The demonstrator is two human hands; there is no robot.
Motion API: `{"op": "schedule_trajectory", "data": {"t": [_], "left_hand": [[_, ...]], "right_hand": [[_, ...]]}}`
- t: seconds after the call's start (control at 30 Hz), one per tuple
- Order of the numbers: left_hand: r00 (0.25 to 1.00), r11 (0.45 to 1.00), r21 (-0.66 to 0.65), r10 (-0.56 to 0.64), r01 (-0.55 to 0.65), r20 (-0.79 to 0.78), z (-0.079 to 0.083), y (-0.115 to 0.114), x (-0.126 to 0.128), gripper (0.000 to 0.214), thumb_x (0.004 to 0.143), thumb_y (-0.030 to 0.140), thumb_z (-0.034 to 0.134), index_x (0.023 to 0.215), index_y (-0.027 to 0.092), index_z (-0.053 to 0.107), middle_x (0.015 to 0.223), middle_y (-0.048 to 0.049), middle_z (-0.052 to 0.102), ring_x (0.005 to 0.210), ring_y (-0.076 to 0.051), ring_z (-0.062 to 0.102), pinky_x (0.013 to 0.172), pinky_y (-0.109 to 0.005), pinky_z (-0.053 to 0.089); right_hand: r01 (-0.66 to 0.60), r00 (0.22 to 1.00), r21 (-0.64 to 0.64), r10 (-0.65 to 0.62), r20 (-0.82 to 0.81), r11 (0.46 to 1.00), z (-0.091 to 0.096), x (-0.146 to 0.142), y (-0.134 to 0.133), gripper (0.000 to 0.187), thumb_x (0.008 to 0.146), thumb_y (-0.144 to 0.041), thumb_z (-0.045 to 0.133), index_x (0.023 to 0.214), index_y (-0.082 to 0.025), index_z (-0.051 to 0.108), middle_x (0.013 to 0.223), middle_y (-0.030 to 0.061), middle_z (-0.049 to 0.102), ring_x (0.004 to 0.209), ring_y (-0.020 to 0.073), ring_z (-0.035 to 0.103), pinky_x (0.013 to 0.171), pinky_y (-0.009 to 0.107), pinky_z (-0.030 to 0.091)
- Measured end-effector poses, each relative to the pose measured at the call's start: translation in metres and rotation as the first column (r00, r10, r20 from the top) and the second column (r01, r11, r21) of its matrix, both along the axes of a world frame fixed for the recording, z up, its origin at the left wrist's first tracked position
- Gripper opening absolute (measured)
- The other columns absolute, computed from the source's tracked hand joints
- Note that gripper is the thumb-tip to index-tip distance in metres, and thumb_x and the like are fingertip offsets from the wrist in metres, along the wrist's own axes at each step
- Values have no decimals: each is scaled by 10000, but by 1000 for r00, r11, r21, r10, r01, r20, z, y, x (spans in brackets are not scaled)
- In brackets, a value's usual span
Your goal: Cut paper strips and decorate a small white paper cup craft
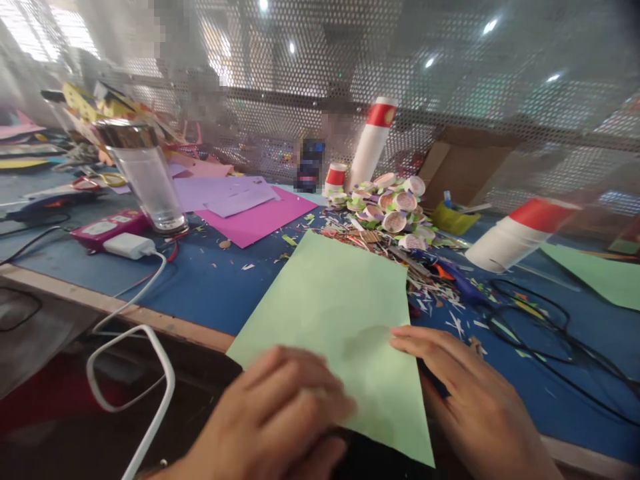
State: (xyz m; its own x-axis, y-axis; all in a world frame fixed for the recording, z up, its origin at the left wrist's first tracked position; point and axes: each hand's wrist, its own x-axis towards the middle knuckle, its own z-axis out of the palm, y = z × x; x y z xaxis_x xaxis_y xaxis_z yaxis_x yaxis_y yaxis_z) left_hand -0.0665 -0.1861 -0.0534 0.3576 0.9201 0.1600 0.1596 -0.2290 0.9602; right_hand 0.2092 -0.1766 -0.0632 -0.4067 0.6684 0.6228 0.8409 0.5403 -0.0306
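Note:
A light green sheet of paper (330, 300) reaches from the blue table out over its front edge. My right hand (465, 387) is at the sheet's right edge, fingertips on top and the thumb hidden from view; it appears to grip that edge. Over the sheet's lower left part, my left hand (280, 413) is bent at the fingers and smeared by motion. Whether those fingers pinch the paper cannot be made out. Beyond the sheet's far edge lie paper scraps (365, 235) and a pile of small round paper pieces (393, 207) with green and purple bits.
A clear bottle (150, 180), a magenta box (107, 230) and a white charger (130, 245) with its cable stand left. Purple paper (215, 193) lies behind. Red-and-white paper tubes (370, 143), a leaning cup stack (515, 233), a blue tool (463, 283) and black cable (550, 353) are right.

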Motion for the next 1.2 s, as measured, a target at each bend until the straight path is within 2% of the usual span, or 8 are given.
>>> {"op": "schedule_trajectory", "data": {"t": [0.1, 0.2, 0.4, 0.6, 0.7, 0.97, 1.07, 1.2], "left_hand": [[914, 913, 408, 168, -2, -370, -4, 18, -28, 405, 837, 365, 813, 1238, 391, 767, 1350, -39, 737, 1342, -345, 604, 1209, -532, 413], [798, 815, 541, 179, 208, -576, -10, 26, -48, 393, 941, 259, 694, 1328, 334, 692, 1436, -10, 685, 1371, -270, 588, 1234, -500, 375], [856, 741, 646, 203, 183, -475, -17, 29, -37, 320, 1026, 142, 544, 1252, 288, 716, 1343, 8, 721, 1220, -212, 598, 1016, -373, 474], [820, 679, 715, 307, 166, -483, -16, 26, -11, 281, 1033, 137, 519, 1214, 226, 715, 1263, -6, 749, 1000, -206, 590, 866, -377, 462], [813, 686, 717, 343, 127, -472, -15, 26, -4, 263, 1031, 154, 522, 1178, 235, 725, 1234, 0, 759, 979, -220, 589, 838, -399, 459], [864, 715, 667, 184, 210, -468, -8, 37, -10, 309, 1023, 104, 489, 1175, 229, 727, 1218, -41, 728, 1066, -208, 604, 938, -376, 488], [860, 770, 596, 128, 227, -494, -1, 40, -13, 257, 1010, 123, 527, 1126, 232, 729, 1184, -41, 713, 1059, -204, 600, 933, -363, 479], [881, 894, 361, -74, 266, -467, 13, 55, -12, 164, 986, 201, 616, 864, 228, 723, 879, 3, 661, 855, -141, 593, 795, -260, 466]], "right_hand": [[6, 1000, -47, -6, 1, 999, -1, 4, 3, 251, 1039, -135, 474, 1179, -242, 652, 1138, 60, 765, 1026, 192, 758, 899, 344, 598], [8, 1000, -72, -8, 4, 997, -3, 8, 5, 242, 1040, -154, 493, 1213, -239, 639, 1174, 69, 752, 1073, 207, 738, 932, 365, 572], [12, 999, -66, -9, 45, 998, 0, 12, 1, 353, 977, -42, 457, 1242, -196, 632, 1243, 97, 713, 1150, 233, 656, 1023, 400, 479], [42, 990, 16, -44, 134, 999, 7, 5, -12, 276, 992, -102, 509, 1232, -132, 641, 1273, 164, 683, 1208, 344, 553, 1043, 505, 415], [28, 993, 18, -30, 114, 999, 7, 2, -15, 221, 1013, -134, 552, 1211, -127, 649, 1245, 165, 683, 1176, 325, 565, 1040, 488, 417], [-59, 997, -84, 63, 42, 995, 2, 5, -15, 163, 1055, -171, 549, 1150, -155, 681, 1074, 97, 715, 1045, 209, 626, 1031, 357, 423], [-57, 998, -106, 58, 14, 993, 5, 2, -14, 148, 1062, -203, 552, 1108, -181, 690, 1039, 73, 713, 996, 191, 646, 984, 328, 436], [-62, 998, -158, 57, -39, 985, 11, -3, -10, 121, 1064, -230, 558, 1060, -225, 678, 980, 33, 716, 923, 174, 674, 914, 316, 456]]}}
